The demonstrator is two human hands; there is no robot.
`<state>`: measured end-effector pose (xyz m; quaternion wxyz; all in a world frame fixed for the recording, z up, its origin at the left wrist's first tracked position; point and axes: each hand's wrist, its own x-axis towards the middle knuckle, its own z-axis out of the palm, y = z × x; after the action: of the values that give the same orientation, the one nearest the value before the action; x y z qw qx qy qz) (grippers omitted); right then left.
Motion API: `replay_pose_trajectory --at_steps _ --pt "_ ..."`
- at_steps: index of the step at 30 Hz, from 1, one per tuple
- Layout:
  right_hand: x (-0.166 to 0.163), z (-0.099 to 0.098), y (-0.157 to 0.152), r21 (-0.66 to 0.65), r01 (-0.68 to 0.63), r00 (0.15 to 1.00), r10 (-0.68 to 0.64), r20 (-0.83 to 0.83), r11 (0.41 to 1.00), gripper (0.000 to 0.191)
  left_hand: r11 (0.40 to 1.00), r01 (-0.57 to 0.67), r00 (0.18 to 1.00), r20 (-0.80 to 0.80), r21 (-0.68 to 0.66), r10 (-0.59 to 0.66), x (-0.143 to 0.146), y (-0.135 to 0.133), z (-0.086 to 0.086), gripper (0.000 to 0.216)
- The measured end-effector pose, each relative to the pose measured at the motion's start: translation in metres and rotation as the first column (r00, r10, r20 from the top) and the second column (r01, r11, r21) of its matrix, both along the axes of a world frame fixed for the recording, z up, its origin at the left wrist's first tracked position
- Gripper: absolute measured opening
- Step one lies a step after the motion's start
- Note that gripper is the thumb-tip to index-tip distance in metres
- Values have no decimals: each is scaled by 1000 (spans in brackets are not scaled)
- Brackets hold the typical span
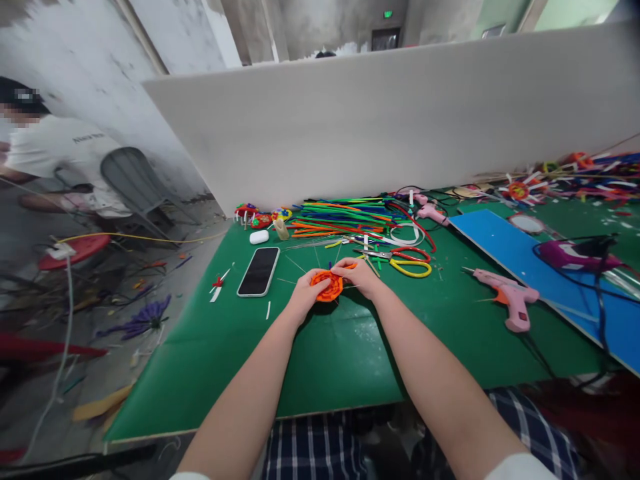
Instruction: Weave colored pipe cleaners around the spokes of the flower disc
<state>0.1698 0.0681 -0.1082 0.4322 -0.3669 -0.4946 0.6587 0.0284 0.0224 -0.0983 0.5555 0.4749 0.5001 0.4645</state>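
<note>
An orange round woven disc [329, 287], with thin stiff spokes sticking out around it, is held above the green table. My left hand [306, 293] grips its left edge, thumb lying on top. At the upper right edge, my right hand [357, 277] pinches an orange strand that looks like a pipe cleaner [347, 267]. Just beyond my right hand lie scissors [407, 260] with red and yellow handles. A bundle of coloured pipe cleaners [343, 217] is spread behind the disc. The undersides of both hands are hidden.
On the green table [210, 373] a phone [259, 272] and a white earbud case [259, 237] lie to the left. A pink glue gun [507, 293] rests at right beside a blue board [545, 273]. A white partition [375, 127] stands behind. A person [65, 153] sits far left.
</note>
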Motion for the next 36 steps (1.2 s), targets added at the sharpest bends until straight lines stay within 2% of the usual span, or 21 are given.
replay_pose_trajectory --at_steps 4,9,14,18,28,36 --pt "-3 2 -4 55 -4 997 0 78 998 22 996 -46 993 -101 74 54 -6 2 -8 27" --pt "-4 0 -6 82 10 995 -18 99 997 22 991 -98 992 -66 87 103 -4 0 -5 23" --pt "-1 -1 -6 20 -44 998 43 48 999 23 987 -131 990 -37 88 135 -5 -1 -2 22" --pt "1 0 -6 -14 -98 995 98 30 995 27 986 -158 987 15 50 157 -6 1 -2 22" --pt "3 2 -6 21 -106 992 105 69 994 21 990 -139 988 61 -21 140 -5 0 1 26" --pt "1 2 -7 25 -84 996 84 28 996 23 988 -130 987 84 -87 137 -5 -1 3 32"
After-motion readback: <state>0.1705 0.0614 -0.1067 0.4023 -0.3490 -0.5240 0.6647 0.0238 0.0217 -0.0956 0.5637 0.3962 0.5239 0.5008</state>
